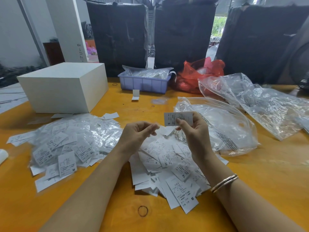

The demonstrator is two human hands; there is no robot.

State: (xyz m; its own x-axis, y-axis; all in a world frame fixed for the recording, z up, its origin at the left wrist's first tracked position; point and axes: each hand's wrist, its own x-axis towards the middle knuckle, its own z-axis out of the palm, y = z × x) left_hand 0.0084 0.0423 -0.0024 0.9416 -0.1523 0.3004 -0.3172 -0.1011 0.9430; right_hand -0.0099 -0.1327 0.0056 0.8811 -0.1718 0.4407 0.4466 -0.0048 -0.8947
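Orange tabletop (267,173) lies strewn with white size tags (66,148) reading XS, S, M and XL, both forearms reaching over the nearer heap (167,164). The right hand (194,129) pinches one tag (178,118) between thumb and fingers above that heap, a bold S at its lower left; the left hand (138,133) curls just beside it, thumb near forefinger, though whether it grips anything cannot be told.

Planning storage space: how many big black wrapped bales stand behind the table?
3: left bale, middle bale, right bale, in a row at the back. A dark shape at the right edge may be another.
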